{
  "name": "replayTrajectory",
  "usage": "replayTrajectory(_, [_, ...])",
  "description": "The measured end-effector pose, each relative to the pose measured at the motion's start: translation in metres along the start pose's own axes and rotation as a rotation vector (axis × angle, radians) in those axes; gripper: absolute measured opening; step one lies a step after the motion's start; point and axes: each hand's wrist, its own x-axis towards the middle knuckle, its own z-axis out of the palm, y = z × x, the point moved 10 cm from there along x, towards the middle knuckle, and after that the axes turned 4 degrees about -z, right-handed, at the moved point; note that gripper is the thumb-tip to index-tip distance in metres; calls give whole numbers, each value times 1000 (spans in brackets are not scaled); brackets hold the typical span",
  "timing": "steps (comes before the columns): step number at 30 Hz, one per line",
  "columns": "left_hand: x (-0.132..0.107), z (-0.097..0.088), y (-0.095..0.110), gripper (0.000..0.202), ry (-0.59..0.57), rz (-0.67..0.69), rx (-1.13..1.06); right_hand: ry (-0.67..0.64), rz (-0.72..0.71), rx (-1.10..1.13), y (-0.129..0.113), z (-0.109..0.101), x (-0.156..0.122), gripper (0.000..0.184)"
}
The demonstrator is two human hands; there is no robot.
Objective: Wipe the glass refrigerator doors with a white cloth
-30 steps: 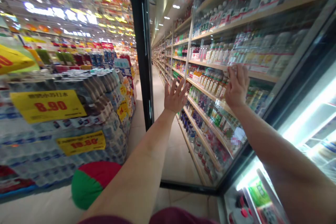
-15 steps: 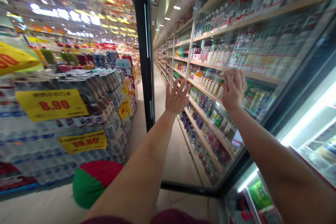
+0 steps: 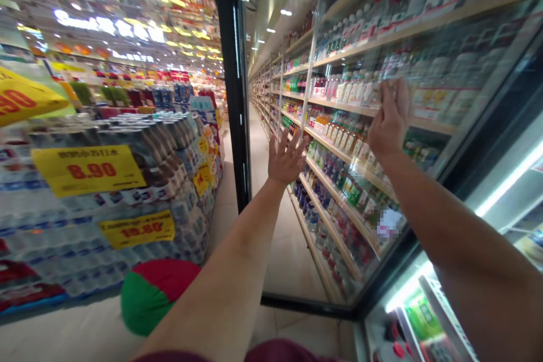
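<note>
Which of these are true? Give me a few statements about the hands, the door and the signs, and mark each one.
1. The left hand and right hand are both open and empty. True.
2. The right hand grips a bottle. False: it lies flat against the glass door.
3. The yellow sign on the stacked water packs reads 8.90. True.
4. The door is shut. False: it stands swung open, with the lit fridge showing at the right.
5. The round thing on the floor is blue. False: it is red and green.
</note>
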Motion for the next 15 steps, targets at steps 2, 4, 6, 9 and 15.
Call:
replayTrajectory(2, [0, -1, 1, 54, 12, 5, 4, 9, 12, 23, -7, 5, 5, 55])
replayTrajectory(4, [0, -3, 2, 54, 26, 13, 8, -48, -53, 35, -29, 16, -6, 57])
replayTrajectory(6, [0, -3, 2, 54, 21, 9, 5, -147, -167, 39, -61, 28, -31, 57])
replayTrajectory(9, [0, 0, 1, 54, -4, -7, 6, -307, -395, 74, -104, 41, -75, 53])
replayTrajectory(15, [-1, -8, 4, 53, 88, 36, 57, -333, -418, 73, -72, 30, -60, 54])
